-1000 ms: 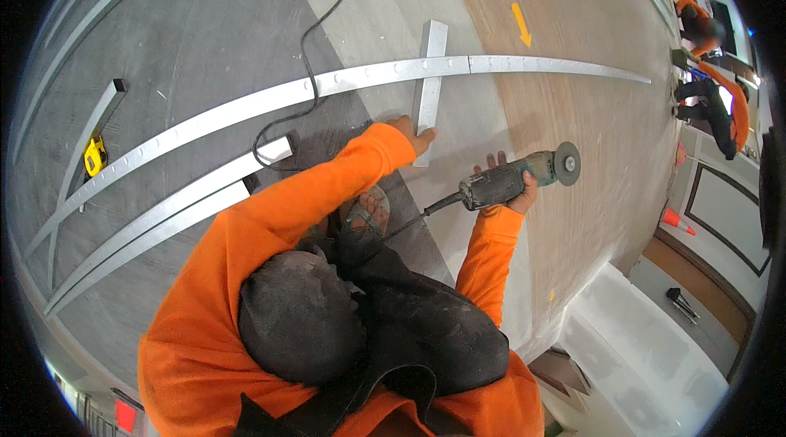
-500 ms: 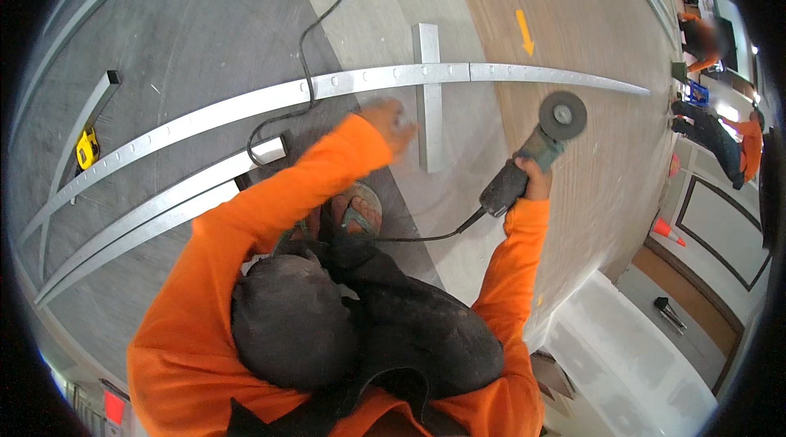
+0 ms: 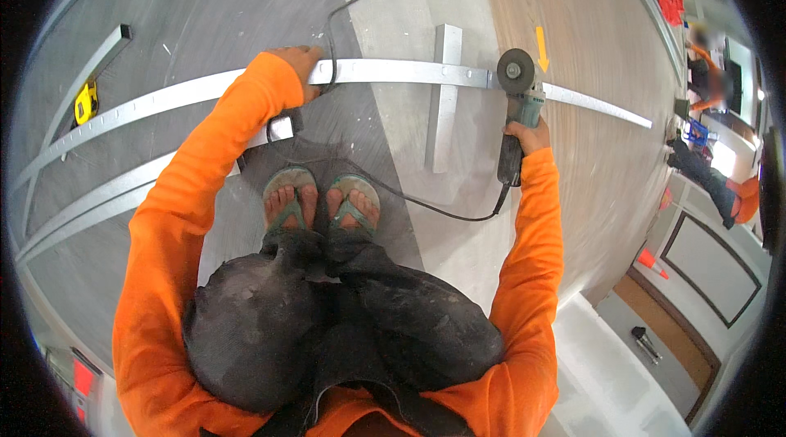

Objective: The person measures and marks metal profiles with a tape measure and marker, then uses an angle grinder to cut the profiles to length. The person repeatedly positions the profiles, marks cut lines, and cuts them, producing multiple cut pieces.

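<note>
My left hand (image 3: pixel 303 69) grips the long perforated silvery metal bar (image 3: pixel 379 71), left of where the black cord (image 3: pixel 332 44) crosses it. My right hand (image 3: pixel 528 136) holds an angle grinder (image 3: pixel 512 159) by its body, its disc (image 3: pixel 514 70) raised above the bar's right part, with the cord trailing toward my feet. The bar lies across a short square metal tube (image 3: pixel 435 138). Whether the disc touches the bar I cannot tell.
Metal lengths (image 3: pixel 106 195) and a yellow tape measure (image 3: pixel 86 103) lie to the left. My sandalled feet (image 3: pixel 352 204) are below the bar. At the far right are two co-workers (image 3: pixel 737 200), an orange cone (image 3: pixel 653 264) and a yellow floor arrow (image 3: pixel 541 48).
My left hand has left the short tube and moved left onto the long bar. My right hand has turned the grinder upright and brought its disc up over the bar.
</note>
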`<action>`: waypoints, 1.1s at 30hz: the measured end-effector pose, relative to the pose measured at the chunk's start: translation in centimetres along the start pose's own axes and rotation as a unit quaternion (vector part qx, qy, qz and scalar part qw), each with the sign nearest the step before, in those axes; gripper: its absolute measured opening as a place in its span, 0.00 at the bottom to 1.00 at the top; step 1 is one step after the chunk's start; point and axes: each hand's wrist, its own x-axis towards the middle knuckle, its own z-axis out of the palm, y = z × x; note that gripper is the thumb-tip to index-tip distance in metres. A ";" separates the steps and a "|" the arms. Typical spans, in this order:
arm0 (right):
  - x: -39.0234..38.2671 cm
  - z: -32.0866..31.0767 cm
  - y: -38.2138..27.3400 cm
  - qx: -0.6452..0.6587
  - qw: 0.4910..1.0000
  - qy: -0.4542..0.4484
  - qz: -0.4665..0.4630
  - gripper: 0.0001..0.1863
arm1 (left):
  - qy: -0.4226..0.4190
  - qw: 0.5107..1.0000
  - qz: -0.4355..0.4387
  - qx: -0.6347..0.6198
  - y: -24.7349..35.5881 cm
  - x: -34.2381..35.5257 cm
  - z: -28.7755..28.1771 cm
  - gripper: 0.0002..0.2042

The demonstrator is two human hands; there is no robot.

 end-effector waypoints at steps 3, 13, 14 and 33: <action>0.2 0.1 0.5 0.005 1.000 0.000 -0.009 0.24 | -0.048 0.997 -0.058 0.019 1.8 1.0 -0.5 0.21; 1.0 0.4 0.6 -0.009 1.000 -0.014 -0.010 0.25 | -0.073 0.993 -0.085 0.025 1.8 1.4 -0.3 0.22; 1.1 0.3 0.8 -0.012 1.000 -0.014 -0.011 0.25 | -0.073 0.994 -0.082 0.022 1.8 1.4 -0.4 0.21; 2.2 0.9 1.6 0.079 0.996 -0.003 -0.036 0.20 | -0.039 0.996 -0.085 0.005 1.8 1.0 -0.1 0.18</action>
